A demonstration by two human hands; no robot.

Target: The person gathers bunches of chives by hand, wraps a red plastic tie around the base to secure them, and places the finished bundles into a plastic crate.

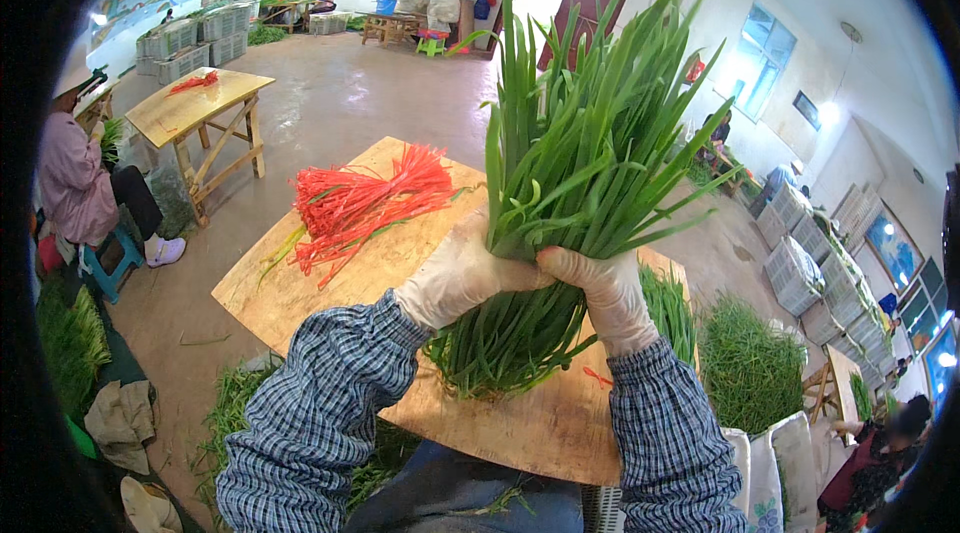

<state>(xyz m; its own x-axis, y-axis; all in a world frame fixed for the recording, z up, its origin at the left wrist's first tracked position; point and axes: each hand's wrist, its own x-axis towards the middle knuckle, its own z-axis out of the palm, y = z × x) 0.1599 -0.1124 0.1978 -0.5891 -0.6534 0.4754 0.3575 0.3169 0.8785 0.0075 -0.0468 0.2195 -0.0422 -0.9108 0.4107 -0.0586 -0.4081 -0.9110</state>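
Upright over the wooden table (530, 433) stands a thick bunch of garlic chives (590, 148), its leaf tips fanning upward and its cut ends down at the tabletop. My left hand (465, 273), in a pale glove, is closed round the middle of the bunch from the left. From the right, my gloved right hand (603, 295) grips the same bunch, its thumb close to the left hand's fingers. A pile of red plastic ties (375, 198) lies on the table beyond my left hand. More chives (665, 308) lie at the table's right edge, partly behind my right hand.
Loose greens are heaped right of the table (750, 358) and left of my knees (240, 413). White sacks (765, 473) stand at the lower right. A seated person (80, 173) works near another wooden table (200, 108). Stacked crates (800, 273) line the right side.
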